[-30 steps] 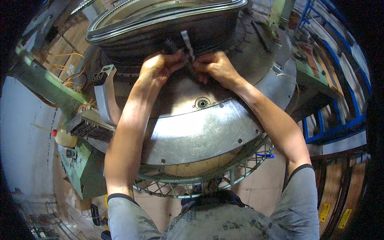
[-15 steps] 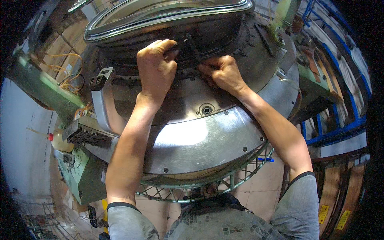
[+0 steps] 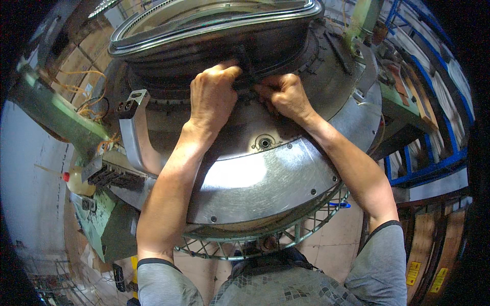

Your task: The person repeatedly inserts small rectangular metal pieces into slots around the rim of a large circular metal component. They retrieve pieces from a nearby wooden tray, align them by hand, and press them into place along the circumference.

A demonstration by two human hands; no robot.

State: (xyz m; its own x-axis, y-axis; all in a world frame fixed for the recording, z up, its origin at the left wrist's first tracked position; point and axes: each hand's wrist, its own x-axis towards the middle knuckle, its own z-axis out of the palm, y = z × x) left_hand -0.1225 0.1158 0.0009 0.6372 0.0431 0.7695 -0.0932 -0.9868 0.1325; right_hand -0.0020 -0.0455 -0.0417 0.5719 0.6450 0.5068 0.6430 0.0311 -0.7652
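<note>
Both hands are at the dark lower wall of a round metal machine [image 3: 168, 64], which looks like a circular knitting machine. My left hand [image 3: 212, 99] is closed, thumb and fingers bent together beside a slim dark upright strip [image 3: 247, 61]. Close to its right, my right hand [image 3: 287, 97] pinches near the strip's lower end. Shadow hides both sets of fingertips, so whatever they grip cannot be made out. A small round socket [image 3: 265, 143] shows in the metal plate below the hands.
A curved polished cover [image 3: 270, 181] lies under my forearms. At the left are a metal bracket [image 3: 133, 127], a green machine arm [image 3: 56, 112] and a bottle with a red cap [image 3: 79, 181]. Blue racks [image 3: 434, 171] stand at the right.
My left hand has shifted right and slightly down, closer to my right hand. The right hand stays almost in place, still pinched.
</note>
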